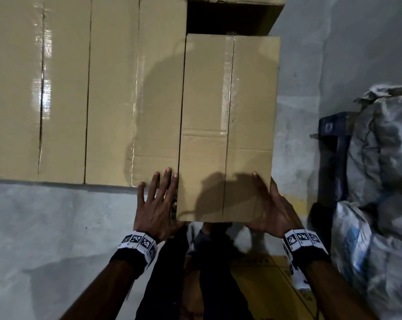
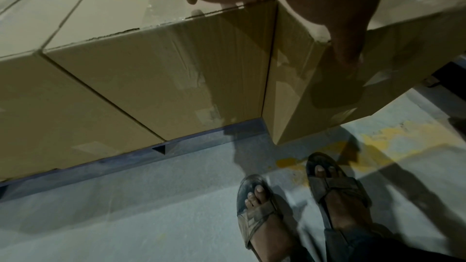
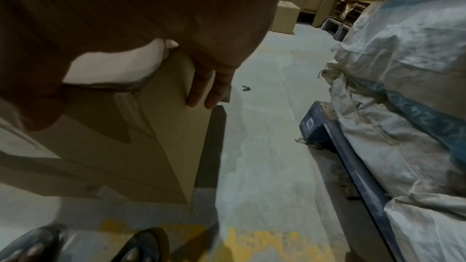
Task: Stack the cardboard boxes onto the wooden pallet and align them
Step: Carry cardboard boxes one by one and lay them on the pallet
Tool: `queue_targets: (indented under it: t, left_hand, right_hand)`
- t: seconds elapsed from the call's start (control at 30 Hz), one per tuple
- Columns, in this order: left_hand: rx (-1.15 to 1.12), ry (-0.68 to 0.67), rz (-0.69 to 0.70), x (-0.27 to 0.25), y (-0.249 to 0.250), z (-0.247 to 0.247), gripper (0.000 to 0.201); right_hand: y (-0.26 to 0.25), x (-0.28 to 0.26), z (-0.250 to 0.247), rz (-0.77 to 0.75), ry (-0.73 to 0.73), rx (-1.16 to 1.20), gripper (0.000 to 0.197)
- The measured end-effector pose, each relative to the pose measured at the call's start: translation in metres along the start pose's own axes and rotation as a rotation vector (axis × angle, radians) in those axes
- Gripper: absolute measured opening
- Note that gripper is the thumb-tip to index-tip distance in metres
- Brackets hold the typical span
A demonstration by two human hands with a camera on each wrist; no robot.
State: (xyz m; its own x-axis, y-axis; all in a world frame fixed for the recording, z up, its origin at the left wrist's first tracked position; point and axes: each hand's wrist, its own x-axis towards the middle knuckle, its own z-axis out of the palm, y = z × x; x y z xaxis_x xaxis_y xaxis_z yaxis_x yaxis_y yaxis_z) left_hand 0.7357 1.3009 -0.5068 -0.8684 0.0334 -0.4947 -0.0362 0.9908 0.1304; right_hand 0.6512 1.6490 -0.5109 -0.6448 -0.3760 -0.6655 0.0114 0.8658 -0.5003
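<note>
A tan cardboard box [image 1: 227, 125] lies at the right end of a row of like boxes [image 1: 63, 88], its near end sticking out past theirs. In the left wrist view this box [image 2: 315, 95] overhangs the blue pallet edge [image 2: 126, 158] and the floor. My left hand [image 1: 156, 204] is at its near left corner, fingers straight and spread over the neighbouring box's top, thumb [image 2: 348, 47] across the corner. My right hand [image 1: 273, 209] wraps the near right corner, thumb on top, fingers [image 3: 206, 87] flat down the right side.
White sacks [image 1: 384, 158] sit on a second blue pallet [image 3: 340, 146] close on the right, with a strip of grey floor between. My sandalled feet [image 2: 259, 206] stand by yellow floor paint [image 2: 390, 138]. A dark gap [image 1: 209, 19] lies behind the held box. More cartons [image 3: 285, 17] stand farther off.
</note>
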Motion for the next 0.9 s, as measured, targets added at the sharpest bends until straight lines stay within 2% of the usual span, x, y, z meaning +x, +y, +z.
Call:
queue_targets:
  t: [0.27, 0.53, 0.63, 0.9]
  left_hand:
    - [0.043, 0.025, 0.115, 0.024, -0.007, -0.006, 0.133]
    - [0.121, 0.066, 0.205, 0.046, -0.013, -0.015, 0.115]
    - [0.101, 0.029, 0.237, 0.054, -0.017, -0.021, 0.125]
    - [0.073, 0.046, 0.238, 0.069, -0.023, -0.028, 0.133]
  right_hand:
    - [-0.015, 0.017, -0.02, 0.055, 0.011, -0.088, 0.15]
    - [-0.03, 0.029, -0.04, 0.124, 0.004, -0.069, 0.151]
    - [-0.036, 0.032, -0.046, 0.138, 0.001, -0.074, 0.152]
    - [-0.043, 0.045, -0.063, 0.149, 0.002, -0.073, 0.15]
